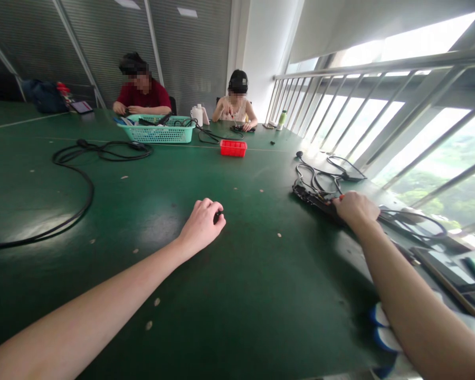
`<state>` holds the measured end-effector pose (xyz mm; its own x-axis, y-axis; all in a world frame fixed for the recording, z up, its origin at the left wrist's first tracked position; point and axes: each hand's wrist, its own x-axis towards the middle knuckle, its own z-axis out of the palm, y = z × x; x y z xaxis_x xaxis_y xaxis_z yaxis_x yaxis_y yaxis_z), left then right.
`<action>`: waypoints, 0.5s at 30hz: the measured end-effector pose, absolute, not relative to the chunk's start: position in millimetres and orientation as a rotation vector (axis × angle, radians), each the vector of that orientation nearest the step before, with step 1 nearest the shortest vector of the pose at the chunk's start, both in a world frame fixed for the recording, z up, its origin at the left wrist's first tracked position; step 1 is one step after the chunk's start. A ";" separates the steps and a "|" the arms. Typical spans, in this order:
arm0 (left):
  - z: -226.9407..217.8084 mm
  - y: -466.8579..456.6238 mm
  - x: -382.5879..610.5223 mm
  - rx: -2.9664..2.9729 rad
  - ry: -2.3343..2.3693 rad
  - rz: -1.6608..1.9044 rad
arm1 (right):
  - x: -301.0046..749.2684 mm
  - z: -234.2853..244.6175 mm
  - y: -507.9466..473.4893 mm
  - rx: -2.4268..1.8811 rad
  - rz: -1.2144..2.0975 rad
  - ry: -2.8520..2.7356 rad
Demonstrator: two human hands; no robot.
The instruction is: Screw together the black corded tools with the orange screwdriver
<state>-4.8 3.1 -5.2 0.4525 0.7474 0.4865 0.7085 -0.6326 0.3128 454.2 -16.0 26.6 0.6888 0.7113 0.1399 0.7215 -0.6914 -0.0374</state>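
Note:
My left hand (pixel 201 224) rests on the green table (pixel 229 295) with its fingers curled around a small black object (pixel 219 215) that only partly shows. My right hand (pixel 354 208) reaches to the right and lies closed on a black power strip (pixel 314 199) tangled with black cables (pixel 320 179). A small red part shows at my right fingertips. What the fingers grip is hidden under the hand.
A long black cable (pixel 83 179) loops over the table's left. A teal basket (pixel 160 129) and a red tray (pixel 233 148) stand farther back, where two people sit working. A white bottle (pixel 198 114) is beyond. Railing and window run along the right; dark devices lie at the right edge.

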 end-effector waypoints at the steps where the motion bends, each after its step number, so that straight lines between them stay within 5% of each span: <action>1: -5.3 3.0 -4.8 2.623 1.310 0.936 | 454.3 25.8 -15.6 -2.802 -0.176 -1.200; 15: 0.9 -1.0 -5.0 2.602 1.293 0.881 | 439.9 35.1 -25.3 -2.711 -0.218 -1.180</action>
